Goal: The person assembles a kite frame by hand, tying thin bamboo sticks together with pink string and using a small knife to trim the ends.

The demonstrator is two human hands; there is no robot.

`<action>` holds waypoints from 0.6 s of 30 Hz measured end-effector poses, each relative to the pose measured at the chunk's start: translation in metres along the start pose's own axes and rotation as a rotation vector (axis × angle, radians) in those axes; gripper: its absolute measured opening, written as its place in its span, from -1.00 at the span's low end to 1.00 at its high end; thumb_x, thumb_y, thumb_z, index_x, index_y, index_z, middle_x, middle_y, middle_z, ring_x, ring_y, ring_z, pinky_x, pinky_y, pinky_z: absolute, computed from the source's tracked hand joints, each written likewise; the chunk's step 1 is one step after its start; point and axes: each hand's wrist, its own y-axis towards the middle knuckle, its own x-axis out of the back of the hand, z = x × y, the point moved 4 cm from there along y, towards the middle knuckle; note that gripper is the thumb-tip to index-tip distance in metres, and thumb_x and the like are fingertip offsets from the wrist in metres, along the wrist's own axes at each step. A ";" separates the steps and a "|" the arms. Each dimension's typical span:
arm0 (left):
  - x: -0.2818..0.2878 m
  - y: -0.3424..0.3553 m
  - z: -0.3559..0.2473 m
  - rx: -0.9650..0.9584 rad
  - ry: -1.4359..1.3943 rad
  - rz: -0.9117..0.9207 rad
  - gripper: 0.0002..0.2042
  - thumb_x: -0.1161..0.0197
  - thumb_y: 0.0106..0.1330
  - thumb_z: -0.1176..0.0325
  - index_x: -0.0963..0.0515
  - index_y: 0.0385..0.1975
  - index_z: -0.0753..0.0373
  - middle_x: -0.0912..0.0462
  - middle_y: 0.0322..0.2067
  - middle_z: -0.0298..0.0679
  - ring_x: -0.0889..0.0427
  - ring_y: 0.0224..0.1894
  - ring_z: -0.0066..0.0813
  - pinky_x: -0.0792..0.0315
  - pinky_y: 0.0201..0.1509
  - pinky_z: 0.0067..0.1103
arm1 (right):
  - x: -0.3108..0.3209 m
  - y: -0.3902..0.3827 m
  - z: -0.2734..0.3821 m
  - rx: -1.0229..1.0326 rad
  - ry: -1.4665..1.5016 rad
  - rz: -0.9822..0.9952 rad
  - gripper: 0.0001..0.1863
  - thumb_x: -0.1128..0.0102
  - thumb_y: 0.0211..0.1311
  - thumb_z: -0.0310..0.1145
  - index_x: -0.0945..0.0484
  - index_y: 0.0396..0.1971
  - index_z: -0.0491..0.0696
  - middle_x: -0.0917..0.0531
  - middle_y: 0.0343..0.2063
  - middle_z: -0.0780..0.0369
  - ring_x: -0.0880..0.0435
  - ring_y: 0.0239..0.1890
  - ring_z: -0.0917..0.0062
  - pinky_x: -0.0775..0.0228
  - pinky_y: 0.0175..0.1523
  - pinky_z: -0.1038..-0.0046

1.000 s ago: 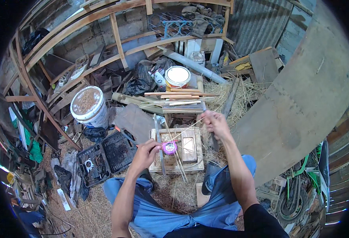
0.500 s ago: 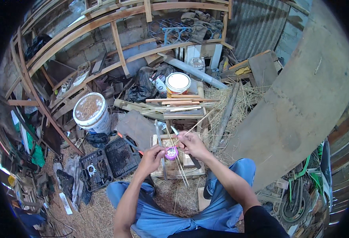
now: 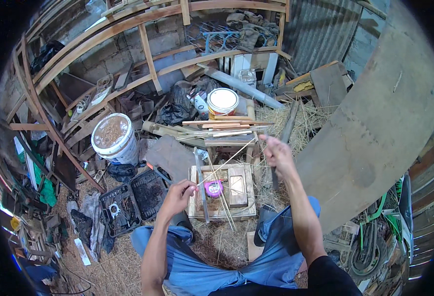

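Note:
Between the fingertips of my left hand [image 3: 179, 196] is one end of a thin bamboo strip [image 3: 233, 158], which slants up to the right. My right hand [image 3: 279, 159] is closed around a knife [image 3: 275, 180]; its dark handle sticks out below the fist, and the blade is hard to make out near the strip's far end. Beneath the hands stands a low wooden work block [image 3: 249, 209] with a raised frame. On it lie a pink round tape measure [image 3: 212, 188], a few loose thin strips [image 3: 225, 204] and a long narrow metal blade [image 3: 201, 190].
Wooden slats [image 3: 222, 126] are stacked beyond the block, before a white-lidded pail [image 3: 223, 100]. To the left are a sawdust-topped white bucket [image 3: 113, 138] and an open black tool case [image 3: 133, 200]. A large board [image 3: 370, 123] leans along the right.
My right hand has moved up and right with the knife, away from the left hand. My left hand has shifted slightly left. More of the bamboo strip shows between them.

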 end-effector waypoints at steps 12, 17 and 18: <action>-0.010 0.006 -0.015 -0.007 -0.017 0.104 -0.90 -0.05 0.28 0.54 -0.52 -0.39 0.39 -0.50 -0.50 -0.21 -0.51 -0.49 -0.52 -0.38 -0.36 -0.58 | -0.030 0.000 -0.038 -0.184 -0.089 0.199 -0.67 -0.08 0.31 -0.19 -0.53 -0.23 -0.20 -0.43 -0.65 0.40 -0.23 -0.71 0.85 -0.01 -0.65 0.76; -0.001 0.002 -0.013 -0.012 -0.017 0.058 -0.88 -0.07 0.29 0.48 -0.54 -0.42 0.34 -0.47 -0.55 -0.27 -0.47 -0.48 -0.55 -0.35 -0.37 -0.60 | -0.002 0.013 -0.020 -0.109 0.007 0.105 -0.72 -0.05 0.33 -0.22 -0.51 -0.30 -0.17 -0.43 -0.65 0.41 -0.22 -0.72 0.85 0.04 -0.69 0.75; 0.001 0.001 -0.012 -0.014 -0.020 0.057 -0.88 -0.07 0.29 0.48 -0.54 -0.42 0.34 -0.47 -0.55 -0.27 -0.47 -0.48 -0.55 -0.35 -0.37 -0.60 | 0.007 0.016 -0.018 -0.108 0.003 0.105 -0.72 -0.05 0.33 -0.22 -0.51 -0.30 -0.17 -0.43 -0.65 0.41 -0.22 -0.72 0.85 0.04 -0.69 0.75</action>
